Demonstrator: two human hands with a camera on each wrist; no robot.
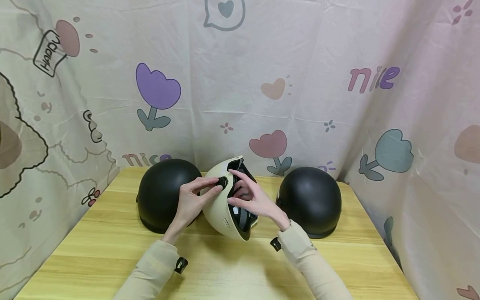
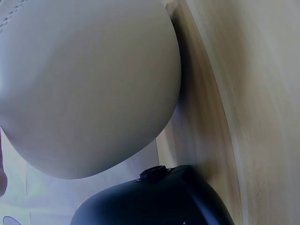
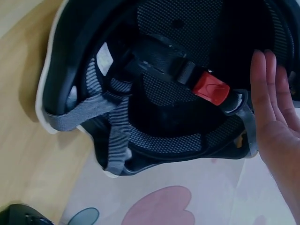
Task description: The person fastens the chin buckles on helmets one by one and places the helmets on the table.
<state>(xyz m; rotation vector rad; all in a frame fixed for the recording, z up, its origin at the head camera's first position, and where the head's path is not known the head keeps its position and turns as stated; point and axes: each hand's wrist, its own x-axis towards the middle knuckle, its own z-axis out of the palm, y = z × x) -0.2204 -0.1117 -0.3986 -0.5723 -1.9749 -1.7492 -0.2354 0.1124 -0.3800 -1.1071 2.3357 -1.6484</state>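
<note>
Clearly, the left hand [image 1: 190, 200] pinches a black fitting [image 1: 223, 182] on the side of the cream helmet [image 1: 216, 214], thumb and forefinger brought together on it. The right hand [image 1: 259, 201] is spread, its fingers fairly straight – some reach into the helmet's opening, while forefinger and thumb lie at the rim. The cream helmet sits mid-table, tipped so its dark inside faces right, with a red buckle [image 3: 212, 87] and grey straps [image 3: 118, 133] showing. Black helmets flank it on the wooden table [image 1: 225, 277], one left [image 1: 163, 193], one right [image 1: 312, 202].
</note>
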